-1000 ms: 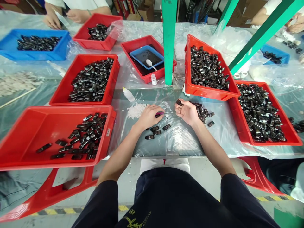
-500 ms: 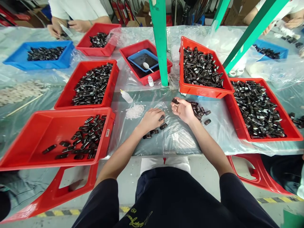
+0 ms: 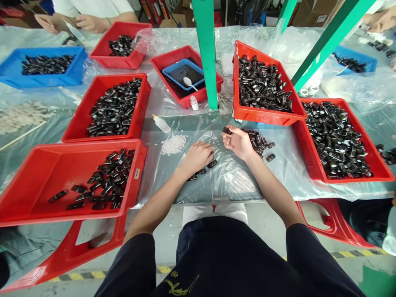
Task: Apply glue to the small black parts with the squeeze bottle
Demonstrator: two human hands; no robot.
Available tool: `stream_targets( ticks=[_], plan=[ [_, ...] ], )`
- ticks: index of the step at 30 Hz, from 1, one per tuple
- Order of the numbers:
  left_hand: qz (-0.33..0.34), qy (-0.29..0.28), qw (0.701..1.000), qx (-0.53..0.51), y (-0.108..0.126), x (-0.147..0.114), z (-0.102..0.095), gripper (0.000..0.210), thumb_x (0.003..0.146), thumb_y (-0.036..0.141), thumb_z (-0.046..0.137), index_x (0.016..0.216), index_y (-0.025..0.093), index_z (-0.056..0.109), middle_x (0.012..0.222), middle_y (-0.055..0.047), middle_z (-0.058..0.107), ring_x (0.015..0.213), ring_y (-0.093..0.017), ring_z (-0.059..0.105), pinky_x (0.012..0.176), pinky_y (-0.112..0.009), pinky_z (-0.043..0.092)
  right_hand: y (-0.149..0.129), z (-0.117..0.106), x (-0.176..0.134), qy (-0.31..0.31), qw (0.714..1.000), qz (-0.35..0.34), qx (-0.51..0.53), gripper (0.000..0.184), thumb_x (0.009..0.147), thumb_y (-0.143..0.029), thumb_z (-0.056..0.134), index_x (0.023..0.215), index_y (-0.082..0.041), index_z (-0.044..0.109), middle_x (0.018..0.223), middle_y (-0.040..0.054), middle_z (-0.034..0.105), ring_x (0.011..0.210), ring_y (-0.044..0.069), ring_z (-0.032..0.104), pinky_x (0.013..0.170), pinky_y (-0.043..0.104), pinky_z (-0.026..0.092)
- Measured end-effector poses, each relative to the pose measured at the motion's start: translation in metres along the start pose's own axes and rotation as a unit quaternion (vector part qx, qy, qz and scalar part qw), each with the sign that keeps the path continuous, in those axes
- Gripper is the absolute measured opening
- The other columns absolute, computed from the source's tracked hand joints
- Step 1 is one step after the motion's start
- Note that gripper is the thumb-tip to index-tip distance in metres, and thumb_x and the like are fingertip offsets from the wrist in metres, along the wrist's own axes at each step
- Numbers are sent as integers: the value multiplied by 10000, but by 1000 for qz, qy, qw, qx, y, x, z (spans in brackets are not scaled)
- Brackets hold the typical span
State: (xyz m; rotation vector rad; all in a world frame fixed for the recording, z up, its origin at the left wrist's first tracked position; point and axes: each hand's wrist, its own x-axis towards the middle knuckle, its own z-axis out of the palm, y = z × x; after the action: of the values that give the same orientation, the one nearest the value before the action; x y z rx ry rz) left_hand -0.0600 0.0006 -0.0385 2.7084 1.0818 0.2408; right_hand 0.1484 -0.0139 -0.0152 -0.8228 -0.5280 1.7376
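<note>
Work was judged to be partway through a batch, since one piece was in hand and others lay loose on the plastic-covered worktop (image 3: 163, 169). Right hand (image 3: 236, 140): grip narrow, fingertips pinching a small black piece (image 3: 227, 130) raised in front of the palm. Left hand (image 3: 199, 156): fingers curled and palm down, low at the worktop; could not tell whether its grip held anything, as the fingers hid the inside. Just beside it lay a short group of black pieces (image 3: 212, 163), partly covered by the wrist. A loose pile of similar pieces (image 3: 259, 142) sat beside the right wrist, also partly hidden. Near left red bin (image 3: 40, 181): part-filled, pieces gathered mostly toward its right side, much of the floor bare. Farther left red bin (image 3: 79, 123), tilted red bin (image 3: 262, 116) and far right red bin (image 3: 311, 161): all heavily loaded. Which bins held handled pieces and which held waiting ones could not be determined; finish on individual pieces was too small to read. At minimum, the held piece and both loose lots had not been binned. White flakes (image 3: 173, 144) and a yellow-tipped squeeze bottle (image 3: 161, 124) lay beyond the left hand, apart from it.
</note>
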Motion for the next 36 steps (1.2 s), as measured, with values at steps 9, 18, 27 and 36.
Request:
stream_targets(
  ticks=[9, 18, 27, 36],
  plan=[
    [-38, 146, 967, -205, -12, 1, -16, 191, 967, 351, 642, 921, 230, 782, 823, -41, 749, 768, -212, 666, 843, -384, 511, 5, 4, -2, 6, 1000, 13, -27, 254, 762, -350, 711, 932, -249, 551, 735, -25, 619, 573, 122, 477, 484, 228, 247],
    [-51, 314, 887, -334, 9, 1, -21, 193, 930, 403, 713, 887, 234, 796, 765, -21, 744, 687, -161, 630, 717, -332, 529, 20, 24, -12, -29, 996, 67, -44, 274, 748, -356, 719, 926, -245, 542, 686, -20, 591, 558, 132, 470, 479, 228, 243],
    [-38, 294, 892, -341, 9, -2, -20, 248, 970, 436, 681, 926, 230, 813, 806, -42, 757, 731, -172, 672, 721, -336, 544, 23, 25, -13, -43, 995, 83, -26, 246, 770, -351, 706, 905, -245, 530, 678, -25, 576, 552, 128, 461, 491, 229, 264],
    [-73, 285, 905, -307, -11, -5, -23, 219, 987, 404, 659, 1035, 232, 786, 908, -50, 768, 806, -184, 671, 769, -339, 539, 18, 23, -13, -28, 996, 79, -14, 253, 792, -351, 735, 900, -249, 531, 675, -36, 547, 542, 124, 442, 492, 238, 256]
  ],
)
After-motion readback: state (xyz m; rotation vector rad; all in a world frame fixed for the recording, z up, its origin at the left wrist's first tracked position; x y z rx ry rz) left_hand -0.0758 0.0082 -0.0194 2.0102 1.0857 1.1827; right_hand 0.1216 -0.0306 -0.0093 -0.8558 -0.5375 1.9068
